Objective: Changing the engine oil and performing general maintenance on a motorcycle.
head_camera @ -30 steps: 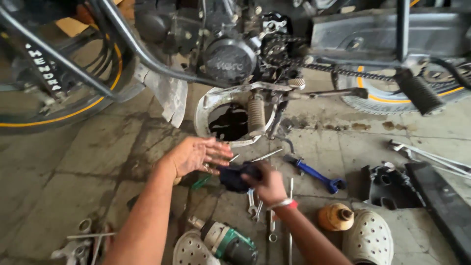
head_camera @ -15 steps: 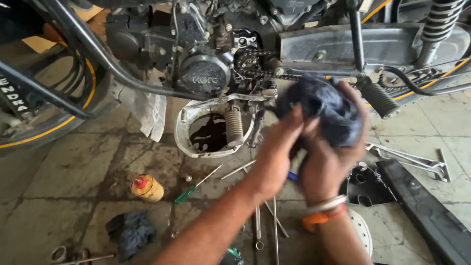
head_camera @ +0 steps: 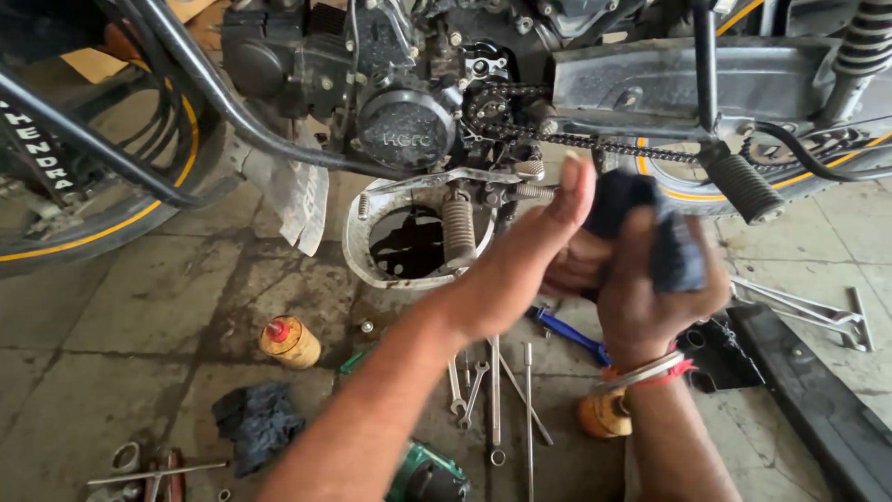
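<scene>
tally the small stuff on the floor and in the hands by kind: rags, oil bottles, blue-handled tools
Dark rags: 2, one between left hand and right hand, one on floor
Yellow oil bottles: 2
Blue-handled tools: 1
Total: 5

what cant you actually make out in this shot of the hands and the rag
- Head view: most of the dark rag is wrapped by the right hand; its full shape is hidden.
- The left hand has its palm and most fingers pressed into the rag, unseen.
- The green power tool is cut off by the bottom edge.
- The second bottle is partly behind the right wrist.
- What the pan holds: only a dark patch.
</scene>
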